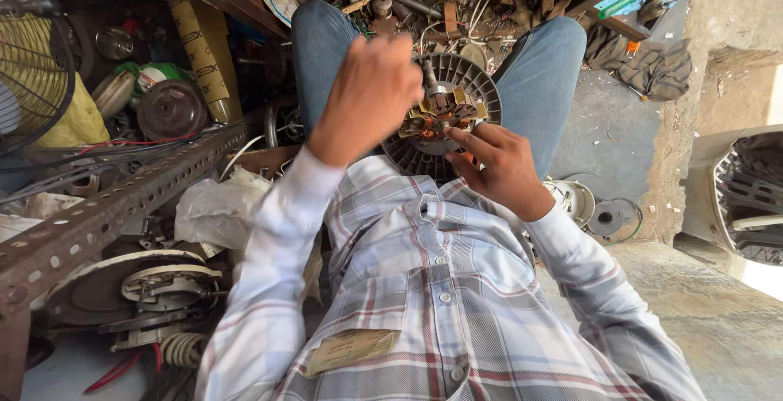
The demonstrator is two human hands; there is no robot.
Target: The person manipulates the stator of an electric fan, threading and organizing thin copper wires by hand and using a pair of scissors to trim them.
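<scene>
**Currently: both hands on a fan motor held over the lap**

Fan motor, a grey finned disc with copper windings and a short shaft, sits between the knees. Left hand, blurred, covers the motor's left edge; grip cannot be told. Right hand touches its lower right, fingers narrow, forefinger pointing into the windings. Left of the motor: perforated steel bar, plastic bag, fan guard. Right of it: wire spools.
</scene>
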